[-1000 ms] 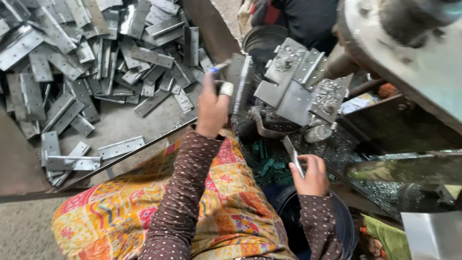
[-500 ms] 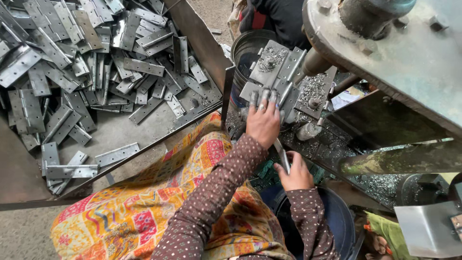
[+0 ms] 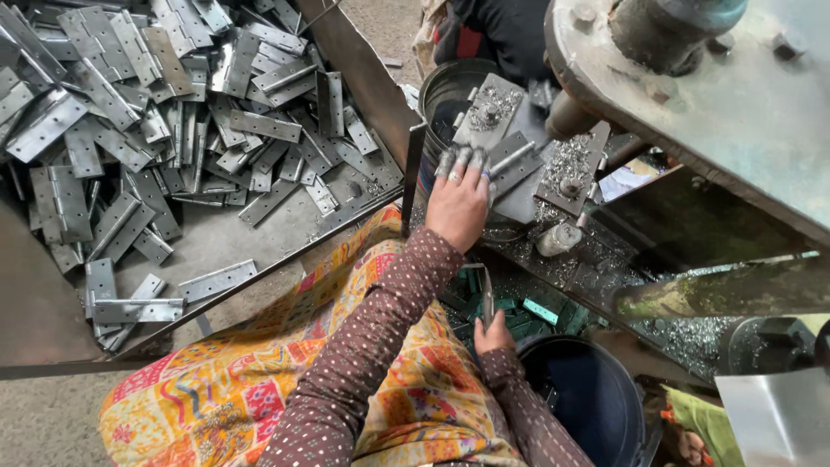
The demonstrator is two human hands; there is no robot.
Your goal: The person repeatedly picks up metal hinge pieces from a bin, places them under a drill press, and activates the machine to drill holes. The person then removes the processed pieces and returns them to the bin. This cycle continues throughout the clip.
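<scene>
My left hand (image 3: 458, 206) presses fingers (image 3: 462, 161) flat on one grey metal hinge plate (image 3: 510, 169); my right hand (image 3: 493, 333) pinches one thin metal strip (image 3: 487, 298).

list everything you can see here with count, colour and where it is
metal hinge plates: too many to count, grey, heaped in the tray at upper left
tray: one, rusty brown, left side
jig plates: several, grey, on the machine bed at centre, strewn with metal shavings
machine head: one, grey-green, upper right
dark bucket: one, black, behind the jig at top centre
dark tub: one, black, lower right by the knees
patterned cloth: one, yellow, orange and pink, over the lap
another person: one, dark clothes, top centre
left hand: fingers dusted grey, resting on the jig plates
right hand: holds a thin metal strip upright
</scene>
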